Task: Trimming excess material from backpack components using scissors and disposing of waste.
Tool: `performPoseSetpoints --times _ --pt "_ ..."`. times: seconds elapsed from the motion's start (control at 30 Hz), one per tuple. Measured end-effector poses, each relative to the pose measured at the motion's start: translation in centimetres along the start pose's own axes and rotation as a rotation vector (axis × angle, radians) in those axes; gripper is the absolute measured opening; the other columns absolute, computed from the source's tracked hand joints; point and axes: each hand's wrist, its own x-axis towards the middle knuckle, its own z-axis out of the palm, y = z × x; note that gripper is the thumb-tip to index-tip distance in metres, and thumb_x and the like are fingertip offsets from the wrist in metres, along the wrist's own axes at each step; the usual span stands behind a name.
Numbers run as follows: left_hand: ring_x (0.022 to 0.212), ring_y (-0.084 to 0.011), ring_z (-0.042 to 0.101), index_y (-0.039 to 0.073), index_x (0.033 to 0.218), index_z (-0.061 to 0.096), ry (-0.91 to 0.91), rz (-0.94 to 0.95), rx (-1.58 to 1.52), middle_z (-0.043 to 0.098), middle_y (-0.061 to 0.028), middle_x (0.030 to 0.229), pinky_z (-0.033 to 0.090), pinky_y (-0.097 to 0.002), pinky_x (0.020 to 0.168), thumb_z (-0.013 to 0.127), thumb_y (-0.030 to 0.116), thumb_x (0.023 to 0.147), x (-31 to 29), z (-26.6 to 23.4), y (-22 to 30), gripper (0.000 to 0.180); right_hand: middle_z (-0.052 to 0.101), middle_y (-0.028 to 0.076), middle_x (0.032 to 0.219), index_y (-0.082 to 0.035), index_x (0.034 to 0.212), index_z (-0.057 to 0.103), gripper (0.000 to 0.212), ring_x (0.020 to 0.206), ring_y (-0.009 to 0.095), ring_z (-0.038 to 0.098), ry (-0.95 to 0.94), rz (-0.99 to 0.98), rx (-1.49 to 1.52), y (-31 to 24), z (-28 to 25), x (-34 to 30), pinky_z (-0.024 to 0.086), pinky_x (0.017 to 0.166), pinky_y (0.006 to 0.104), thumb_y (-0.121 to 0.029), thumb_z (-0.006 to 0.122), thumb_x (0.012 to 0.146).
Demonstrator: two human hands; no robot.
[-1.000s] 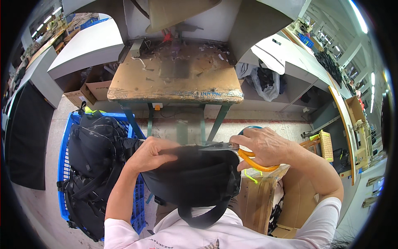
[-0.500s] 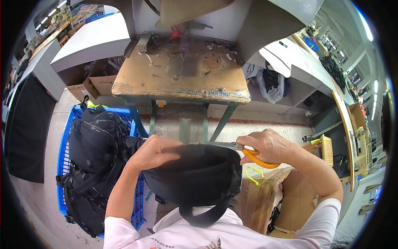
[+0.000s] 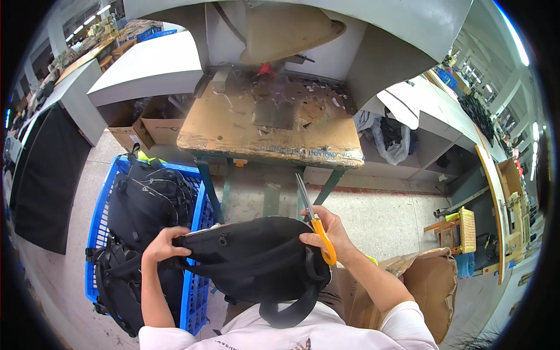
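Note:
A black backpack (image 3: 251,251) lies across my lap, with a loop of strap (image 3: 289,312) hanging toward my shirt. Its upper left corner is pinched by my left hand (image 3: 166,245), close to a zipper pull (image 3: 223,238). My right hand (image 3: 328,233) is closed round scissors (image 3: 318,224) with orange handles. Their steel blades point up and away from me, toward the worktable. The thumb of that hand rests at the bag's right edge.
On my left a blue plastic crate (image 3: 201,262) holds several black backpacks (image 3: 151,198). Ahead is a worn wooden table (image 3: 221,131) strewn with scraps. An open cardboard box (image 3: 429,280) stands at my right, with a small wooden stool (image 3: 461,227) beyond it.
The scissors have swung from lying sideways along the bag's top edge to pointing upward. My left hand has moved left and down to the bag's corner, and the view has shifted.

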Motion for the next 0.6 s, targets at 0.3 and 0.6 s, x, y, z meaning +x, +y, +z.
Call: performPoseSetpoints --times 0.3,0.6 --pt "0.086 -0.0162 0.056 0.002 0.101 0.056 0.943 -0.063 -0.714 0.06 -0.0033 0.095 0.042 -0.0286 0.081 0.063 0.003 0.066 -0.6 4.9 -3.5 0.036 0.045 -0.004 0.079 -0.004 0.107 0.049 0.046 0.066 0.004 0.048 0.192 -0.188 0.143 0.0 3.5 4.0 0.04 0.059 0.0156 0.005 0.064 0.065" --pt "0.074 -0.0164 0.059 -0.002 0.093 0.06 0.874 0.236 -0.237 0.062 -0.0064 0.084 0.046 -0.0283 0.071 0.062 0.005 0.072 7.3 -16.2 7.9 0.022 0.049 0.0 0.074 -0.004 0.106 0.047 0.043 0.06 0.007 0.05 0.388 -0.319 0.542 -3.2 6.4 13.5 0.043 0.06 0.0183 0.009 0.063 0.068"
